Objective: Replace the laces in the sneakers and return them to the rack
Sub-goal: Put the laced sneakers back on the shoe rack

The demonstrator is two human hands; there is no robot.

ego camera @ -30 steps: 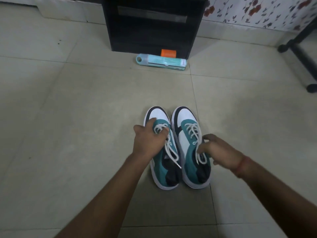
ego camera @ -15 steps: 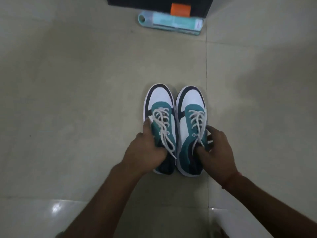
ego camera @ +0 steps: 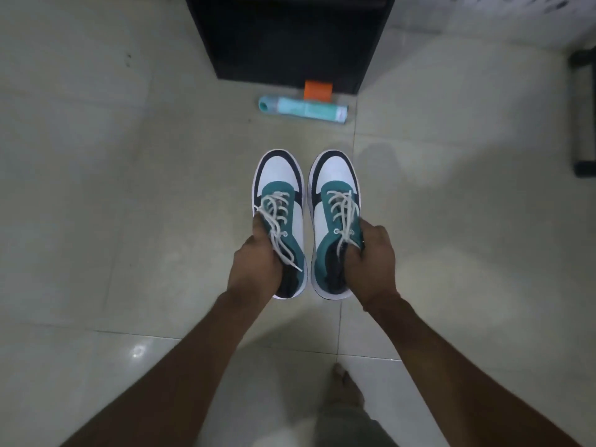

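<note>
Two teal, white and dark navy sneakers with white laces are held side by side, toes pointing away from me. My left hand (ego camera: 256, 269) grips the left sneaker (ego camera: 279, 175) at its collar, with loose lace ends trailing over the fingers. My right hand (ego camera: 371, 262) grips the right sneaker (ego camera: 335, 175) at its collar and outer side. A black rack (ego camera: 290, 37) stands straight ahead, its inside dark. Whether the sneakers touch the floor I cannot tell.
A light blue tube-shaped package (ego camera: 303, 108) lies on the tiled floor in front of the rack, with a small orange item (ego camera: 318, 89) behind it. A black furniture leg (ego camera: 583, 114) is at the right edge. My bare foot (ego camera: 346, 387) shows at the bottom.
The view has risen and tipped forward, so the rack is back in sight. Both hands have slid back to the sneakers' collars, and the pair sits slightly further apart.
</note>
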